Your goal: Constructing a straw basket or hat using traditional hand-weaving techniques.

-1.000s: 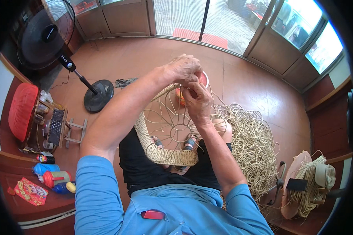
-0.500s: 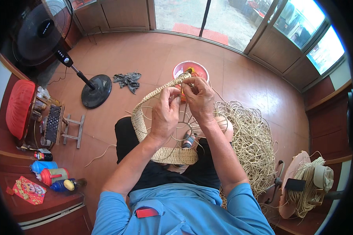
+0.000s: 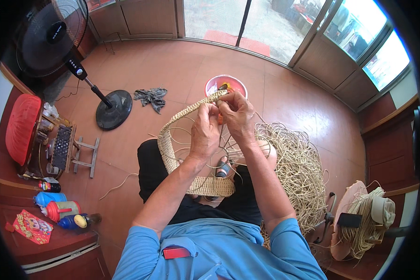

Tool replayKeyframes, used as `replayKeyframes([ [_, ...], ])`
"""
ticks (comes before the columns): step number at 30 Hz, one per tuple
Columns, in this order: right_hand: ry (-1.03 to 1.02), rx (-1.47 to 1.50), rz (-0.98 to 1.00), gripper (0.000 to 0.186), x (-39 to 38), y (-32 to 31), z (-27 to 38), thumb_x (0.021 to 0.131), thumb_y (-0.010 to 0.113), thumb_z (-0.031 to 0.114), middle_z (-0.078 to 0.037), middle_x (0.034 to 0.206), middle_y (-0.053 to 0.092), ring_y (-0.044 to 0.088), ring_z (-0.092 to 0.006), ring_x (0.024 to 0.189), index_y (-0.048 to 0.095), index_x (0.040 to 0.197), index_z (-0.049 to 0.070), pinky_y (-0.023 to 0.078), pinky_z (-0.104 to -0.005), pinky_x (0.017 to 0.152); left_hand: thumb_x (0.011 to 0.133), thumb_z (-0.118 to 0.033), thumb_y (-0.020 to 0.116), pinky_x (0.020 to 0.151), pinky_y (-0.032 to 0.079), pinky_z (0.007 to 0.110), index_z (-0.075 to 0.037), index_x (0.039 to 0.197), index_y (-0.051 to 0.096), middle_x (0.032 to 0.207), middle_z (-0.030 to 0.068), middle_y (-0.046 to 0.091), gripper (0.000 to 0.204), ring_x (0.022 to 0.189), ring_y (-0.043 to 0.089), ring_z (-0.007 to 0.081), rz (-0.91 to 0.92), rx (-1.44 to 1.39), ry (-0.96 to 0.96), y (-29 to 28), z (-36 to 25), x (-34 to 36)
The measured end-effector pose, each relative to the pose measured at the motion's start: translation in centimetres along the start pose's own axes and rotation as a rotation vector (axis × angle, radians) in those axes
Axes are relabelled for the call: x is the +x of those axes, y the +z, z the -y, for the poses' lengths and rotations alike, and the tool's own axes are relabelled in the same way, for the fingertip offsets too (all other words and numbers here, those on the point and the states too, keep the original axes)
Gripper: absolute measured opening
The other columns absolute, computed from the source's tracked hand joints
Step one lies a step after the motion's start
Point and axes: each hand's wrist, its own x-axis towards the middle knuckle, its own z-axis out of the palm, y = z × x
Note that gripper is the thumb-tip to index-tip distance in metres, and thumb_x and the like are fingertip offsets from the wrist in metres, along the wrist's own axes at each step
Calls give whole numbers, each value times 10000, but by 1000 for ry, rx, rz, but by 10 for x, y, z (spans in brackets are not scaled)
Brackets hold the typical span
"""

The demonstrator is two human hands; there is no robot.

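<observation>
A round wire frame wrapped in woven tan cord, the basket frame (image 3: 169, 149), rests on my lap and tilts up away from me. My left hand (image 3: 205, 129) grips its top rim, fingers curled over the cord. My right hand (image 3: 237, 114) is pressed close beside it on the same rim, pinching the cord strand. A small dark spool-like piece (image 3: 222, 170) sits inside the frame between my forearms. Loose tan cord (image 3: 297, 172) lies heaped by my right knee.
A pink bowl (image 3: 238, 84) stands on the floor just beyond my hands. A standing fan (image 3: 111, 108) and a grey rag (image 3: 150, 97) are at the far left. A small wooden stool (image 3: 85, 156), bottles (image 3: 60, 210) and a cord bundle (image 3: 364, 219) flank me.
My left arm, stretched far over the frame a second ago, has drawn back and both hands now meet at the frame's top rim. My head view has tilted, showing more floor and the bowl.
</observation>
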Motion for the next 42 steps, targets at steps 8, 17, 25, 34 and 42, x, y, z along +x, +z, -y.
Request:
replayKeyframes([
  [8, 6, 91, 34, 121, -2, -4, -3, 987, 757, 92, -48, 949, 795, 746, -92, 900, 760, 1048, -13, 607, -288, 805, 1124, -152, 670, 730, 588, 418, -28, 1247, 634, 920, 117, 747, 178, 819, 757, 252, -150, 93, 173, -3, -7, -6],
  [17, 112, 72, 53, 141, -2, -4, -5, 1009, 771, 114, -50, 975, 790, 748, -102, 950, 761, 1073, -11, 609, -295, 858, 1123, -243, 624, 643, 611, 492, -72, 1274, 619, 839, 179, 778, 227, 773, 802, 372, 84, 838, 224, -33, -15, -2],
  [25, 89, 70, 45, 167, -4, -2, -1, 1007, 793, 129, -60, 952, 789, 737, -95, 899, 759, 1079, -18, 603, -291, 825, 1079, -150, 617, 596, 569, 521, -105, 1125, 622, 687, 175, 700, 65, 667, 755, 399, 36, 772, 387, -31, -3, -3],
  [34, -313, -182, -200, 144, -52, -26, 17, 990, 762, 28, -107, 989, 728, 714, -196, 824, 743, 1133, 20, 577, -325, 758, 1099, -177, 621, 688, 567, 530, -91, 1159, 656, 823, 186, 739, 110, 791, 762, 420, 51, 696, 385, -31, 3, -8],
  [42, 186, -20, 182, 463, -159, -24, 4, 1012, 703, 15, -108, 1024, 767, 731, -149, 781, 669, 1473, 28, 601, -312, 735, 1058, -69, 625, 860, 592, 507, -57, 1196, 664, 1082, 167, 756, 144, 1020, 754, 401, 135, 623, 301, -37, 5, -18],
])
